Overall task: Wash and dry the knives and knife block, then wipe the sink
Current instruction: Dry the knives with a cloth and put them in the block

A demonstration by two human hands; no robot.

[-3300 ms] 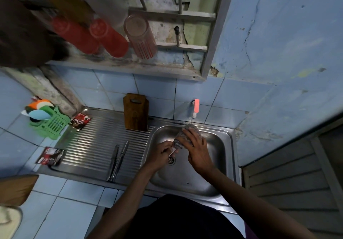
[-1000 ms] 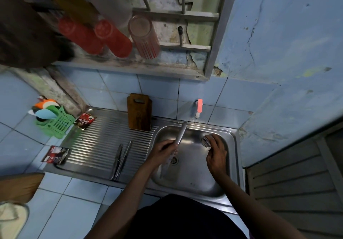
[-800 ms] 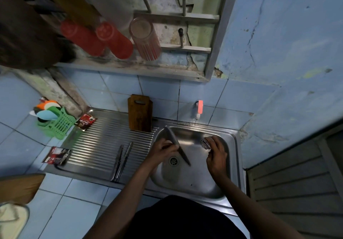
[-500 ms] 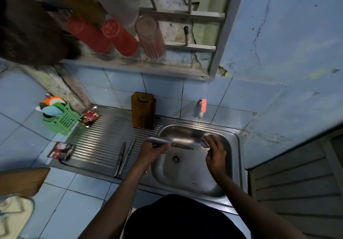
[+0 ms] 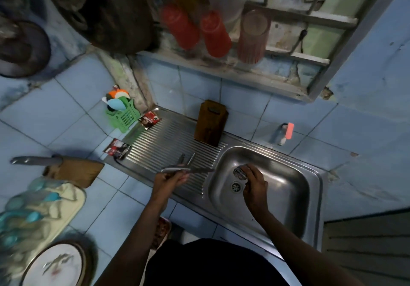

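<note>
Blue-tiled kitchen corner with a steel sink (image 5: 295, 201) and ribbed draining board (image 5: 164, 139). Left hand (image 5: 172, 178) grips a knife (image 5: 188, 170) by the handle, fingers curled round it; the blade lies level over the draining board, tip pointing toward the basin. Two more knives (image 5: 187, 159) lie side by side on the board just behind it. Right hand (image 5: 254, 184) is inside the basin near the drain (image 5: 236, 187), fingertips pinching a small steel scourer (image 5: 239, 172). Wooden knife block (image 5: 210, 123) stands upright at the back edge of the board, against the tiles. Wall tap (image 5: 286, 132) with a pink handle is mounted behind the basin. Green basket (image 5: 123, 114) and two sachets (image 5: 149, 119) sit at the board's left end. Three tumblers (image 5: 213, 32) stand on the ledge above.
</note>
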